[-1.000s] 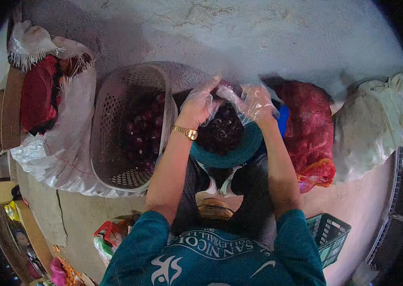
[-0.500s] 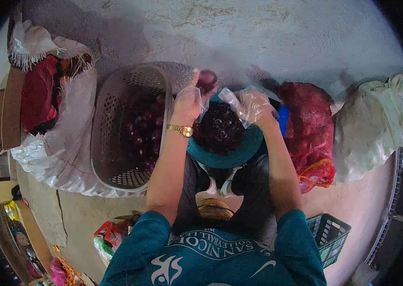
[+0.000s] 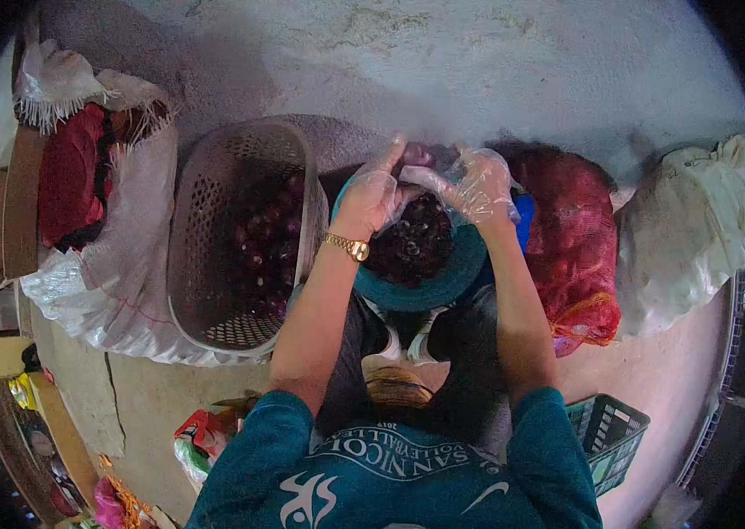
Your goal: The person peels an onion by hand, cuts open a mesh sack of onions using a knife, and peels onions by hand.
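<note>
My left hand (image 3: 371, 201), in a clear plastic glove and with a gold watch at the wrist, holds a red onion (image 3: 417, 156) above the far rim of a teal basin (image 3: 403, 298). Reaching in from the other side, my right hand (image 3: 484, 187) wears a clear glove too. Its thumb points at the lower side of the onion, and its fingers are apart; whether the thumb touches is blurred. Dark purplish pieces, like onions or their skins (image 3: 412, 247), fill the basin. Left of it, a grey perforated basket (image 3: 205, 291) contains several red onions (image 3: 267, 234).
A red mesh sack (image 3: 571, 238) and a whitish sack (image 3: 685, 234) stand on the right. Another white woven sack (image 3: 139, 264) lies left of the basket. Behind my right elbow is a green crate (image 3: 610, 441). A rough concrete wall (image 3: 443, 79) rises ahead.
My left hand has moved right with the red onion, over the basin. My right hand has turned, its fingers now spread and its thumb toward the onion.
</note>
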Tool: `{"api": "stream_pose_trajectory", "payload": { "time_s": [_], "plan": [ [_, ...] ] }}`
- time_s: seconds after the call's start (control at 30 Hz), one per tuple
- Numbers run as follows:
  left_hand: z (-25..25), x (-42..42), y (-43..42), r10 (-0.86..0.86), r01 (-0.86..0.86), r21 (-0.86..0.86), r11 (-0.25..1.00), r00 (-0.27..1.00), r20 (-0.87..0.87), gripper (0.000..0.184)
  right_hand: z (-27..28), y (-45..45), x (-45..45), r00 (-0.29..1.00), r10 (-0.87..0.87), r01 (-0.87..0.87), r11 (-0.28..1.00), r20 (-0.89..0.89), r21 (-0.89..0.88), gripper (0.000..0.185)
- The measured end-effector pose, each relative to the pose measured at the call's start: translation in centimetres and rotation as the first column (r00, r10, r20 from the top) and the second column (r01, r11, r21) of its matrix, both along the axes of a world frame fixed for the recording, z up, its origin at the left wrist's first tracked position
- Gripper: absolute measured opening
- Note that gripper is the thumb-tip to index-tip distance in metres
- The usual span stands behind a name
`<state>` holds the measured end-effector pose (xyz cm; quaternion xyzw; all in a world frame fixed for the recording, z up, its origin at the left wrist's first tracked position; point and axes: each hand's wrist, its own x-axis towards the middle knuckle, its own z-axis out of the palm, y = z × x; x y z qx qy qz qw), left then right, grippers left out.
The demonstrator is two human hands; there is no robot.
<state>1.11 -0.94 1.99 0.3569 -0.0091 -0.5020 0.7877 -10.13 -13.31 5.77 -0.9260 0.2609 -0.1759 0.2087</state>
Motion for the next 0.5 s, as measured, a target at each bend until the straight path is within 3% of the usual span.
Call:
{"api": "stream_pose_trajectory", "payload": {
  "time_s": [0.1, 0.27, 0.5],
  "plan": [
    [-0.2, 0.2, 0.1, -0.025, 0.025, -0.019, 0.999, 0.999, 0.026, 0.033, 0.1, 0.2, -0.2, 0.997, -0.004, 0.008, 0.998, 0.071, -0.055, 0.078],
    [-0.1, 0.1, 0.1, -0.019, 0.020, -0.025, 0.999, 0.999, 0.049, 0.033, 1.0, 0.1, -0.3, 0.995, -0.002, 0.006, 0.999, -0.097, 0.037, 0.083],
    [-0.5, 0.2, -0.1, -0.003, 0.003, -0.029, 1.000, 1.000, 0.023, 0.033, 0.3, 0.0, 0.0, 0.996, 0.010, -0.013, 1.000, -0.092, -0.023, 0.084]
  ]
}}
